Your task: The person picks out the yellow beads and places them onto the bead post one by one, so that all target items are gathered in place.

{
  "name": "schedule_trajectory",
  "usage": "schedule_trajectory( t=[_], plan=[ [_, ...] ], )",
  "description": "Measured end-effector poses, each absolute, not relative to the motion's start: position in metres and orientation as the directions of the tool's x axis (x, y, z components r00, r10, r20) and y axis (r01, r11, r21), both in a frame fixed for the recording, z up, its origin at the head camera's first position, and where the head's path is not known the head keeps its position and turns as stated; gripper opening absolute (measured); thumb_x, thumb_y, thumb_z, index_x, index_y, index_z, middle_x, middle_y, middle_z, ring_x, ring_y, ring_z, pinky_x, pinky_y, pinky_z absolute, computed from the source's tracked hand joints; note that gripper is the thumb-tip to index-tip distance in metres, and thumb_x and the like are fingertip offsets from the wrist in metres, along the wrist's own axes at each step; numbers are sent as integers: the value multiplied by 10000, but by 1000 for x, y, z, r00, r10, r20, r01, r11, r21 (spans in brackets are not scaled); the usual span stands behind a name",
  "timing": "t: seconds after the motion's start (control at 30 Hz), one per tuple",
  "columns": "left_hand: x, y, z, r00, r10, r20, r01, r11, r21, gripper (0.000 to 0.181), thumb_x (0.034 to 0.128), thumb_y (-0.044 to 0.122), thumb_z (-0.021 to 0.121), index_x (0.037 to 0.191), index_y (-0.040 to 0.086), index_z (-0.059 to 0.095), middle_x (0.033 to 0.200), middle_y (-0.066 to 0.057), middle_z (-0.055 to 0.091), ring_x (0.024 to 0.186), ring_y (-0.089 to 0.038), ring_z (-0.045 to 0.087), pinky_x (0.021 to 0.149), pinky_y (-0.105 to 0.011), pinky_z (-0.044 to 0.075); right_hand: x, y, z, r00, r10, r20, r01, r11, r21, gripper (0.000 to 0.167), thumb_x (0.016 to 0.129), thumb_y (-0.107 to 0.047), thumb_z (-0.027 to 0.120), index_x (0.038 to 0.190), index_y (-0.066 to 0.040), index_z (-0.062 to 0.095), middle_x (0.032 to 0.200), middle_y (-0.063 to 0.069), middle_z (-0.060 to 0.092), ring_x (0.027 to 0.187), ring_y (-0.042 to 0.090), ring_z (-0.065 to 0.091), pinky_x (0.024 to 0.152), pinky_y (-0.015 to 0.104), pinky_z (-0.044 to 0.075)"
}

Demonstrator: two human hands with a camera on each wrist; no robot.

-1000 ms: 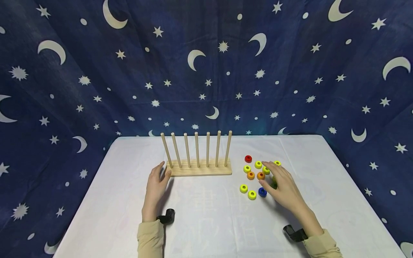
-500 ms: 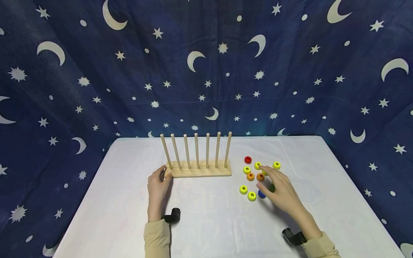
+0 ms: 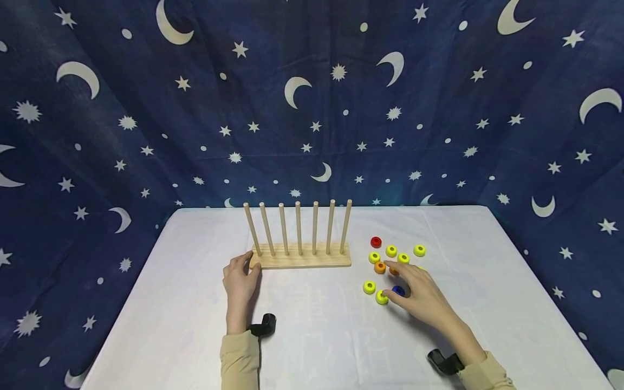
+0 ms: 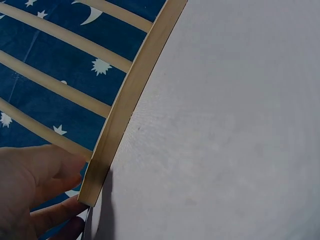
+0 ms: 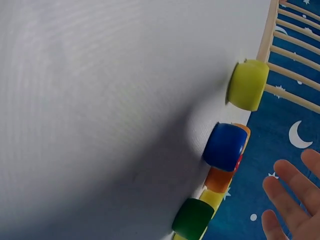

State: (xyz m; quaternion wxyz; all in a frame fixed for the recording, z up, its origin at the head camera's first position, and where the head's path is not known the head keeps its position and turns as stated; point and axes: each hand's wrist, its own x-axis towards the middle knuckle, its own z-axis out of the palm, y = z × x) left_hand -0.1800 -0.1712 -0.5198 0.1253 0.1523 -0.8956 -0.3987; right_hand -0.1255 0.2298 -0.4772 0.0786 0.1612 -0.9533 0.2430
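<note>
A wooden peg rack (image 3: 302, 261) with a row of upright pegs stands left of the table's middle. My left hand (image 3: 240, 279) holds the left end of its base, thumb at the front and fingers behind; in the left wrist view the hand (image 4: 35, 180) meets the base end. Over a scatter of ring beads hovers my right hand (image 3: 424, 295), fingers spread and holding nothing. Around it lie a blue bead (image 3: 398, 291), yellow beads (image 3: 369, 287), an orange bead (image 3: 379, 267) and a red bead (image 3: 376, 242). The right wrist view shows a green bead (image 5: 193, 219), hidden in the head view.
A white cloth (image 3: 312, 336) covers the table. Behind it hangs a dark blue curtain (image 3: 263, 157) with moons and stars. Black wrist cameras sit at both wrists, the left one (image 3: 263, 326) close to the tabletop.
My left hand has shifted slightly right and taken hold of the rack's end. My right hand has moved left and nearer to me above the beads.
</note>
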Motion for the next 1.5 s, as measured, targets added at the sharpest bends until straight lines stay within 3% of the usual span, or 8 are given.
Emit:
schedule_trajectory(
  t=[0.53, 0.9, 1.5],
  plan=[
    [-181, -170, -519, -918, -384, 98, -187, 637, 748, 453, 842, 181, 653, 1267, 33, 604, 1280, -227, 559, 1235, -423, 412, 1013, -606, 292, -127, 224, -483, -922, -367, 121, -385, 848, -365, 456, 757, -320, 790, 1170, -167, 673, 1164, 12, 690, 1166, 295, 592, 1016, 524, 418],
    [-182, -170, -519, -917, -387, 93, -192, 636, 748, 452, 838, 178, 651, 1265, 34, 607, 1279, -224, 560, 1237, -427, 412, 1013, -605, 294, -130, 223, -483, -912, -403, 79, -404, 849, -340, 414, 740, -300, 801, 1122, -183, 694, 1092, -52, 705, 1101, 237, 618, 982, 484, 452],
    [-182, -170, -520, -916, -388, 99, -182, 625, 759, 450, 838, 181, 655, 1262, 37, 609, 1279, -227, 561, 1235, -422, 408, 1006, -599, 287, -131, 220, -490, -916, -397, 62, -395, 863, -314, 350, 729, -266, 816, 1053, -203, 701, 1059, -40, 703, 1077, 219, 620, 967, 503, 451]
  ],
)
